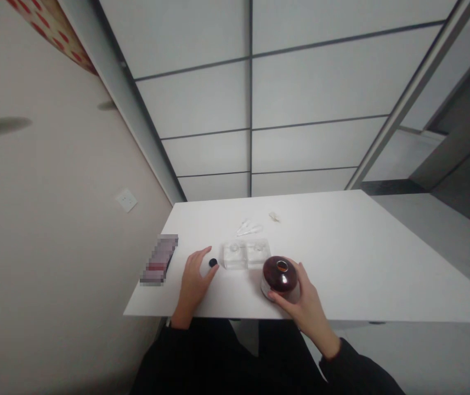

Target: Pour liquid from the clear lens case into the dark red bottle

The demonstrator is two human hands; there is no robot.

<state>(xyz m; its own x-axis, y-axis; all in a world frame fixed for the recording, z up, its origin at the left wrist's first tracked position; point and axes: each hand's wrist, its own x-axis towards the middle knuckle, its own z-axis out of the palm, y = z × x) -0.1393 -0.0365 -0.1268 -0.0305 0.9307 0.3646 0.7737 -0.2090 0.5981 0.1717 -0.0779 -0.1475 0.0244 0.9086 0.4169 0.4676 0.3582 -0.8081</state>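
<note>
My right hand [306, 302] is wrapped round the side of a round jar-like container with a glossy dark red-brown top [275, 277]. A round opening with a pale rim shows in that top, and the lower part looks clear or whitish. My left hand [193, 280] rests low over the table with thumb and fingers apart. Between its thumb and forefinger lies a small round black cap-like piece [213, 263], very close to the thumb tip; whether they touch I cannot tell. Two clear square blocks or boxes [235, 259] with round tops stand side by side between my hands.
Behind the clear boxes lie thin clear items [248, 228], perhaps plastic droppers, and a small beige piece [275, 216]. A blurred-out flat object [159, 260] is at the left edge of the white table [341, 247]. A wall stands close on the left.
</note>
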